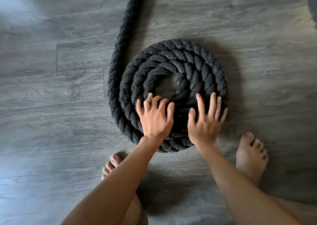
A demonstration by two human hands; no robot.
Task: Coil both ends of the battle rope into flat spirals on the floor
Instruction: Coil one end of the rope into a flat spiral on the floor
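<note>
One battle rope point(197, 62) end lies spiralled flat on the floor point(51, 104), tail leaving the spiral's left side. Left hand point(155, 117) and right hand point(205, 122) press spread-fingered on its near turns, gripping nothing. Second end unseen.

Your left hand point(155, 120) and right hand point(205, 123) cover the near turns of the battle rope point(202, 65), so whether your palms press on it cannot be told. The rope's free length runs out past the top edge. Your left forearm hides most of your left foot point(111, 163). Both forearms are cut off at the bottom edge. The floor point(51, 87) smears to blur at far left.
</note>
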